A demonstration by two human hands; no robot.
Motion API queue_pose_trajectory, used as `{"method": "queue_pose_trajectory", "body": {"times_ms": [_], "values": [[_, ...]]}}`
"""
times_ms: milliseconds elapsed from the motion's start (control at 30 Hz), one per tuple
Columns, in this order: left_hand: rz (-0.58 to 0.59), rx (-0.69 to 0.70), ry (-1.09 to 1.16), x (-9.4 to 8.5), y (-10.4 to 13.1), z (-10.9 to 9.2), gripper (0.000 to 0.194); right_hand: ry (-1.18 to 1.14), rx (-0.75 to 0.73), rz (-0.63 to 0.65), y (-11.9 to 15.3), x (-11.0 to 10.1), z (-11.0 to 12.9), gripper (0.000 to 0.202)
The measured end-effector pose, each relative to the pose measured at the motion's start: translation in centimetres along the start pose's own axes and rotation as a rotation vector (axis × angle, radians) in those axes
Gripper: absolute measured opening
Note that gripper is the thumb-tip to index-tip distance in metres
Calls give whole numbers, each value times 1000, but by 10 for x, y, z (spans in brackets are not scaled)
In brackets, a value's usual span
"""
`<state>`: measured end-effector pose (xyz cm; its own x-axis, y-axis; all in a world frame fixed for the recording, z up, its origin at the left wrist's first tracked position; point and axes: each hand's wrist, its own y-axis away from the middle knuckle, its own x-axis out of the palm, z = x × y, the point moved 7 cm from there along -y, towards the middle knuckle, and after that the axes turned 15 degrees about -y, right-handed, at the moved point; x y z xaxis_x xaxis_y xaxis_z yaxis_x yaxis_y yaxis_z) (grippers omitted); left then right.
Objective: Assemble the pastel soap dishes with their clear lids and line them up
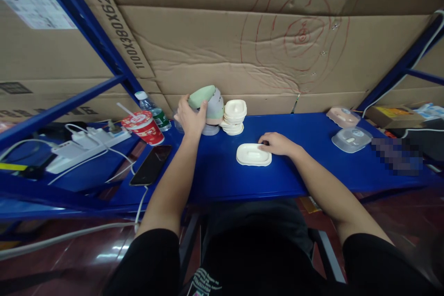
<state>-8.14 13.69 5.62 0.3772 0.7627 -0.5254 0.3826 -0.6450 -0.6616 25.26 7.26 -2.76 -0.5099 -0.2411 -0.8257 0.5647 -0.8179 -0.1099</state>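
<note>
My left hand is closed around the left side of a tilted stack of plastic containers, with a pale green one on top and grey ones beside it. Clear containers show beneath the stack, partly hidden. Close by on the right stands a pile of cream lids. A single cream lid with a raised middle lies flat nearer the front edge. My right hand has its fingers curled on the far right edge of that lid; the fingertips are partly hidden.
A red paper cup with a straw, a water bottle, a phone and a power strip are on the left. At right lie a pinkish container and a clear one. Cardboard backs the blue table.
</note>
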Motion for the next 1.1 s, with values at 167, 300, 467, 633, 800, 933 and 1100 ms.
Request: {"method": "queue_pose_trajectory", "body": {"times_ms": [167,300,467,633,800,933,1100], "values": [[7,-10,30,-2,0,7,65,-28,10,-53,0,-4,2,17],[33,-7,21,-4,1,7,67,-211,5,-269,1,-16,3,18],[11,4,7,-8,1,6,62,-499,153,-686,2,-45,-8,30],[11,27,9,-6,3,6,59,-503,258,-857,-26,-81,-8,20],[-20,31,-16,-8,6,7,59,-448,363,-817,-64,-94,3,8],[-31,57,-21,-9,8,6,60,-378,392,-728,-91,-84,16,17],[-32,67,-22,-8,10,5,60,-305,249,-634,-119,-66,28,35]]}}
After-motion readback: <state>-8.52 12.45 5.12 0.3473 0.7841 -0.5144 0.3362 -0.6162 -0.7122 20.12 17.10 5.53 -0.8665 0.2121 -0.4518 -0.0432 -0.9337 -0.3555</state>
